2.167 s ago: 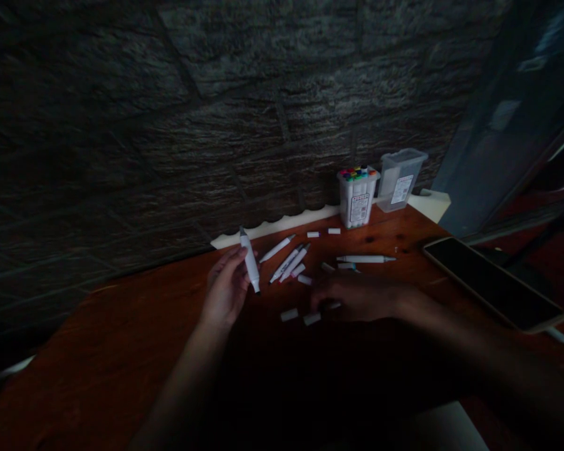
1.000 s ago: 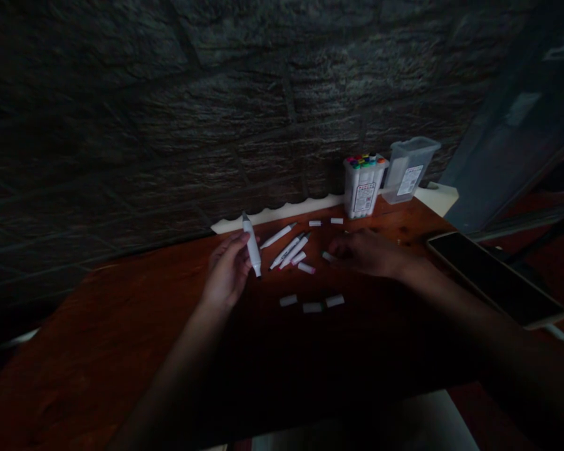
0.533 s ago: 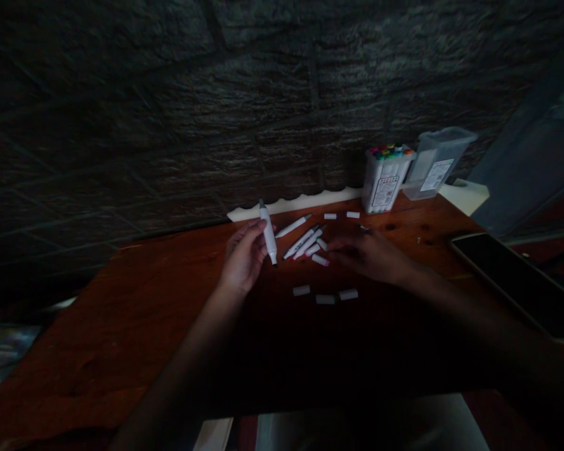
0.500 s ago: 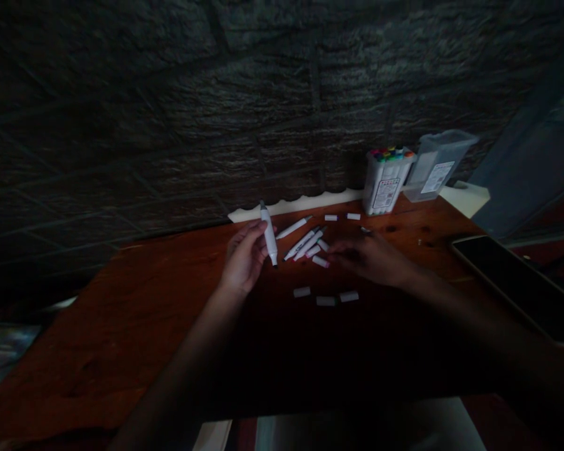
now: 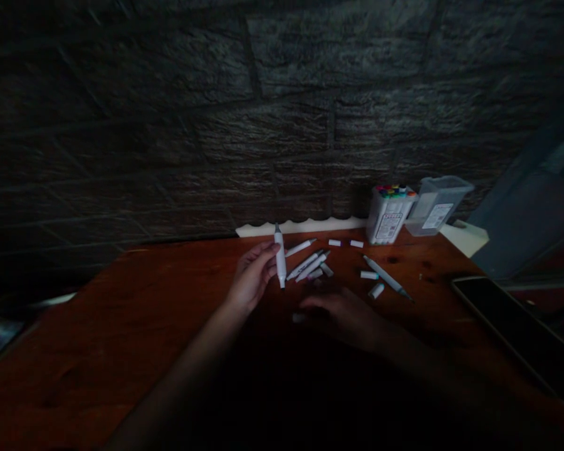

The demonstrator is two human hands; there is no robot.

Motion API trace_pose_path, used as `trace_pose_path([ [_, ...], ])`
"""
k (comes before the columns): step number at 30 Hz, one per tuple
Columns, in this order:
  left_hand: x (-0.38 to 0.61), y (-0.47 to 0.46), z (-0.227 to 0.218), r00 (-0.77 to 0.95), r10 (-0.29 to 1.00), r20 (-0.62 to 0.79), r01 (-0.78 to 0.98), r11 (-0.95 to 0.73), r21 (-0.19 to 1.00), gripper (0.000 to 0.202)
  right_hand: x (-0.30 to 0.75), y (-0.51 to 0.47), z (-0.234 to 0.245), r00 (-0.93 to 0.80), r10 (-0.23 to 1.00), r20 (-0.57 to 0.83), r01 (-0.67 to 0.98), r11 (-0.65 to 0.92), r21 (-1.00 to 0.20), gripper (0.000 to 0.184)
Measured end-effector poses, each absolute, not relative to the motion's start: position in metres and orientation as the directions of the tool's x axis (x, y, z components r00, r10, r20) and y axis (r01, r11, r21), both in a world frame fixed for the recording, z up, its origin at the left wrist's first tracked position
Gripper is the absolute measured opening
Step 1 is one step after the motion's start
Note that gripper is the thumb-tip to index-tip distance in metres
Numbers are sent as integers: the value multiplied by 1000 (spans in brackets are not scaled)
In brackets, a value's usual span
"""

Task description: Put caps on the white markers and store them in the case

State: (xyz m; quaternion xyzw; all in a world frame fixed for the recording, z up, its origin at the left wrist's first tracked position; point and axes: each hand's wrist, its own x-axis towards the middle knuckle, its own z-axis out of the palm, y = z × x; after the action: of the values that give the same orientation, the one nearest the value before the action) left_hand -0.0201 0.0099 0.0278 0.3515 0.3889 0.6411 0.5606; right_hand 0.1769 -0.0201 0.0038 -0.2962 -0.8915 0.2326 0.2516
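Observation:
An uncapped white marker (image 5: 281, 255) stands nearly upright between the thumb and fingers of my left hand (image 5: 254, 280), its dark tips showing above and below. My right hand (image 5: 343, 310) hovers low over the table, just right of a loose white cap (image 5: 299, 317) in the shadow. Its fingers are dark and blurred, so their grip cannot be made out. Between and beyond the hands lie several uncapped markers (image 5: 312, 266) with loose caps (image 5: 326, 269) beside them. Another uncapped marker (image 5: 388, 278) rests to the right, near two teal-edged caps (image 5: 376, 290).
A clear box full of colored markers (image 5: 388, 219) stands at the back right, beside an open clear container (image 5: 437, 210). Two caps (image 5: 334, 243) lie near the wall. A phone (image 5: 517, 332) rests at the right edge of the wooden table (image 5: 136, 313). A stone wall (image 5: 207, 138) rises behind.
My right hand has drawn back toward me and left, uncovering the marker and caps on the right and covering the front caps. The left hand still holds its marker. The view has tilted up.

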Motion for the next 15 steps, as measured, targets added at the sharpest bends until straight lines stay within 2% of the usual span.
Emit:
trace_pose_path([
  [4, -22, 11, 27, -125, 992, 26, -461, -82, 884, 22, 184, -20, 5, -645, 702, 303, 360, 629, -689, 25],
  [7, -24, 11, 28, -122, 992, 29, -465, -82, 881, 21, 189, -22, 12, -613, 725, 314, 258, 559, -788, 31],
  [10, -25, 11, 29, -146, 989, 30, -469, -96, 878, 20, 192, -25, 19, -593, 730, 341, 187, 536, -823, 26],
  [15, -24, 10, 31, -169, 986, 13, -469, -92, 878, 20, 193, -27, 24, -568, 749, 341, 213, 534, -818, 23],
])
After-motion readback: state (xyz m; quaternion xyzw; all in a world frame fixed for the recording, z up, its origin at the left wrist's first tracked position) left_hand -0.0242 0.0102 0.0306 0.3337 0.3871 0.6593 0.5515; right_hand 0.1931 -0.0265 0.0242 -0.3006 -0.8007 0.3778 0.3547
